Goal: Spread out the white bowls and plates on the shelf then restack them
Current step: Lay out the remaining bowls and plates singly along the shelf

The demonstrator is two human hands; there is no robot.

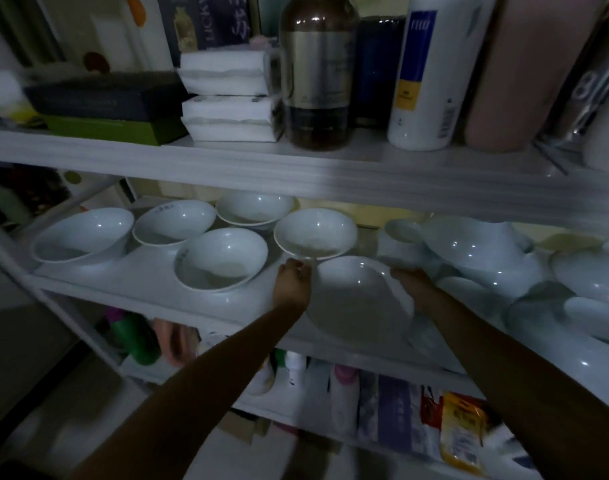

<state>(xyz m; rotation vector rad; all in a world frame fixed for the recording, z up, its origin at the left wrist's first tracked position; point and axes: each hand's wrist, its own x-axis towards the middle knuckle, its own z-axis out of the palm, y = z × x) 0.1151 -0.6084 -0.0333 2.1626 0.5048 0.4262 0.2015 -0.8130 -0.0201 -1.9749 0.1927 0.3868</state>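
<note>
We hold white bowl [360, 299] at middle shelf [140, 289] front edge, both hands grasping rim: left hand [293, 280] at its 9 o'clock, right hand [413, 278] at 2 o'clock. Five other bowls [221, 259] spread toward 10 o'clock.

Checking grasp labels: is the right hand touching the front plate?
Touching. In the head view the right hand holds the plate by its right rim, no gap between them.

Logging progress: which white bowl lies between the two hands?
The front bowl at the shelf edge: left hand at its left rim, right hand at its right; the others sit farther back.
</note>
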